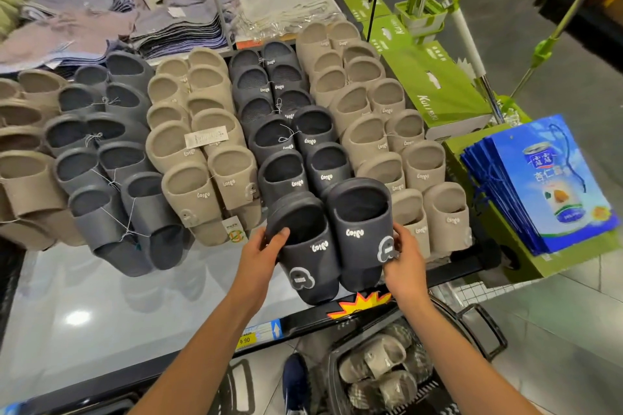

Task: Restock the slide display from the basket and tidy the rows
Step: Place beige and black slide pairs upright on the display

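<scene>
A pair of dark navy slides sits at the front end of the dark row on the glossy display table (84, 296). My left hand (263, 251) grips the left slide (305, 246) by its side, thumb over the strap edge. My right hand (404, 258) holds the outer side of the right slide (359, 229), near its round tag. Behind them run rows of beige (202, 152), dark navy (286, 141) and grey (111, 158) slides. The black basket (472, 333) stands on the floor under my right arm, with several beige slides (381, 367) inside.
Folded cloths (111, 20) lie stacked behind the slide rows. Green boxes (435, 84) and a stack of blue paper bags (542, 185) stand to the right of the table. A mop set (424, 10) rises beyond them. Price labels (256, 335) line the table's front edge.
</scene>
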Tool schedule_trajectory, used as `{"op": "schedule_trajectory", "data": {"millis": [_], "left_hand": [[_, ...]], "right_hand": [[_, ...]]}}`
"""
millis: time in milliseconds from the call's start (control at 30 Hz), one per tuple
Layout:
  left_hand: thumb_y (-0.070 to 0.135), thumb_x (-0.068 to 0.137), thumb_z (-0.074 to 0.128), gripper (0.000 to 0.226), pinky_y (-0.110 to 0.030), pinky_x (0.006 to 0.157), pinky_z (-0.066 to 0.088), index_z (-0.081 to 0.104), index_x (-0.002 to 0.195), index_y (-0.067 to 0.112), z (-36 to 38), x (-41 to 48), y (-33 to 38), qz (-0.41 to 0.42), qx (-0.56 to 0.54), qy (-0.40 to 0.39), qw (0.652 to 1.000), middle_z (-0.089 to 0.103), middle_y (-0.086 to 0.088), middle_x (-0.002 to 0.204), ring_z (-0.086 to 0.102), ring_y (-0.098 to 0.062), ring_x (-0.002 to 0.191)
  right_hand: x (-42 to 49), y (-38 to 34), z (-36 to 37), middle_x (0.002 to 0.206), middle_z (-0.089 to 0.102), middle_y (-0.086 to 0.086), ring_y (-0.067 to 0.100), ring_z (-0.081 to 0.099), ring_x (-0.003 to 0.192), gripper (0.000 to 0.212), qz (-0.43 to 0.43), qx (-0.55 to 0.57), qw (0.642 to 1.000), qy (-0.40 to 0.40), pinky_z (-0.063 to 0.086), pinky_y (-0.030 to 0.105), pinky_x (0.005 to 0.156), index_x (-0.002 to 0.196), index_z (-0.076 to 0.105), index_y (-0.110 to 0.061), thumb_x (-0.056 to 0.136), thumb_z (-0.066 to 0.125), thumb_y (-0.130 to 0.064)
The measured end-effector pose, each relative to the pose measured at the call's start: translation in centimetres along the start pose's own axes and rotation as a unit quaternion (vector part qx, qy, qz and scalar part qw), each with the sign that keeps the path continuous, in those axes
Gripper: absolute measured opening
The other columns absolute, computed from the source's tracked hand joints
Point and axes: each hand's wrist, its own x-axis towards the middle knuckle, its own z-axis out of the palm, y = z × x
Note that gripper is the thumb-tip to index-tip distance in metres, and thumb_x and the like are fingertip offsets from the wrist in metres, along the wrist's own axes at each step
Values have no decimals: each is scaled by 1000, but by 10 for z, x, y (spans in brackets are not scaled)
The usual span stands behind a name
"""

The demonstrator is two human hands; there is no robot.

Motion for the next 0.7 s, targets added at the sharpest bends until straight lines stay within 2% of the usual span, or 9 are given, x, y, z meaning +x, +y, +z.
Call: {"op": "schedule_trajectory", "data": {"millis": [100,200,367,467,600,700], "left_hand": [[29,92,65,27,-28,81,51,64,117,18,-1,-1,-6,-5,25,1,1000,72,-1,110,67,-17,104],[33,91,66,23,-28,82,51,65,110,20,-1,-2,-15,-2,74,3,997,73,2,105,67,-15,101],[31,90,68,30,-28,81,53,54,108,11,3,-4,-29,-22,85,7,996,72,-2,103,68,-15,97],[32,90,67,27,-27,81,53,54,106,14,4,-4,-37,-22,107,2,994,70,-2,103,67,-15,98],[34,90,66,24,-34,88,54,57,107,18,1,-2,-48,-30,130,11,991,68,-2,106,65,-17,100],[33,89,68,25,-38,91,54,59,106,18,-2,-2,-53,-42,123,22,991,69,-2,105,65,-18,99]], "right_hand": [[-3,10,4,126,56,-2,14,56,108,51,7,-17,1000,3,50,41,95,132,50,-32,89,55,-4],[-7,19,5,128,56,1,15,53,110,50,13,-39,999,11,47,38,95,135,49,-26,90,56,-6],[-16,32,4,125,59,3,18,54,104,53,28,-64,997,16,44,33,85,131,49,-20,84,57,3],[-19,37,2,115,62,3,21,57,98,52,27,-92,995,11,46,34,79,122,49,-22,81,52,9],[-18,42,3,116,63,5,25,59,100,52,23,-131,991,12,43,33,78,125,49,-22,82,52,7],[-18,45,6,112,65,6,28,60,99,42,29,-161,986,9,45,35,78,118,51,-21,84,54,4]]}}
